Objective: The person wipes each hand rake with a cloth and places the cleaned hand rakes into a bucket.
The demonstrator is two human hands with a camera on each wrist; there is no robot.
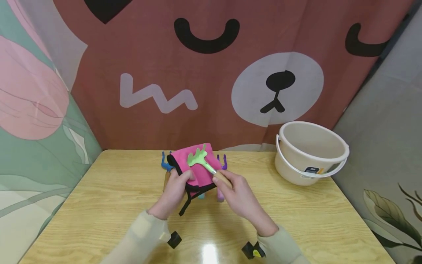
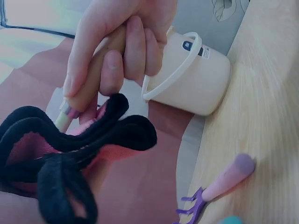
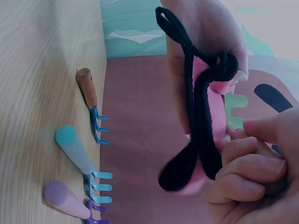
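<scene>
My left hand (image 1: 174, 189) holds a folded pink cloth (image 1: 202, 178) with black edging and a hanging black loop, up above the table. My right hand (image 1: 242, 194) grips the wooden handle of a small green hand rake (image 1: 197, 158). The rake's green tined head lies over the pink cloth in the head view. In the right wrist view the cloth's folded black edges face the camera and hide most of the green head. The right fingers are curled round the handle.
Under and behind the hands, a blue rake with a brown handle (image 3: 87, 88), a teal rake (image 3: 77, 151) and a purple rake (image 3: 67, 200) lie on the wooden table (image 1: 108, 198). A beige bucket (image 1: 296, 165) with a white handle stands at the back right.
</scene>
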